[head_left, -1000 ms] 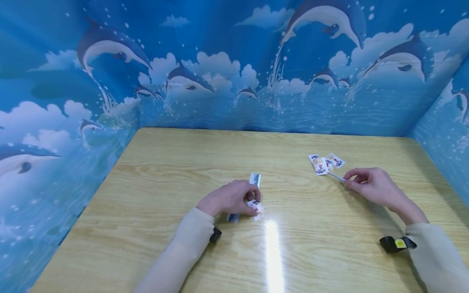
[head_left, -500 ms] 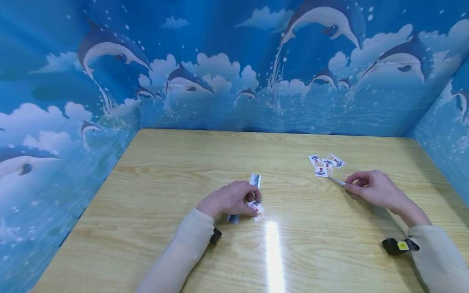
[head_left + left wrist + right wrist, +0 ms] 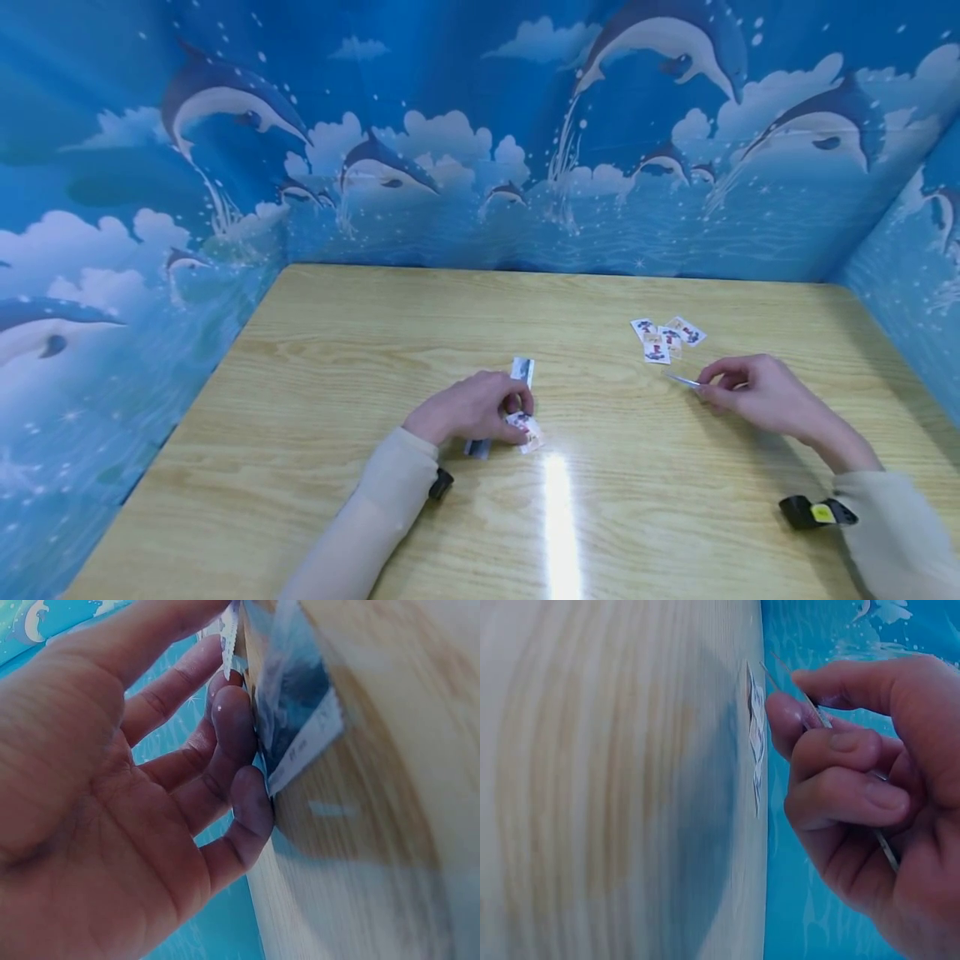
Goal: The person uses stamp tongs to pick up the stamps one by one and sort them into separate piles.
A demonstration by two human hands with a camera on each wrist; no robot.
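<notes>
My left hand (image 3: 480, 404) pinches small white-edged picture stamps (image 3: 527, 432) between thumb and fingers. In the left wrist view, one held stamp (image 3: 229, 645) shows a toothed edge. Under this hand lie bluish stamps, one above the fingers (image 3: 522, 371) and one below the palm (image 3: 477, 448); the left wrist view shows a dark stamp (image 3: 296, 705) near the fingertips. My right hand (image 3: 757, 392) holds metal tweezers (image 3: 682, 381), whose tips stand apart with nothing between them in the right wrist view. Several stamps (image 3: 657, 347) lie overlapping just beyond the tweezers.
A wood-grain table (image 3: 360, 333) extends under both arms, with a bright light reflection in front. Behind and at the sides hangs a blue dolphin-print cloth (image 3: 465, 217). Black wrist cameras (image 3: 813, 512) sit at both sleeves.
The right hand's tweezers let go of a stamp, which settled flat on the others at the back right. They then drew back toward the person. The left hand stays put.
</notes>
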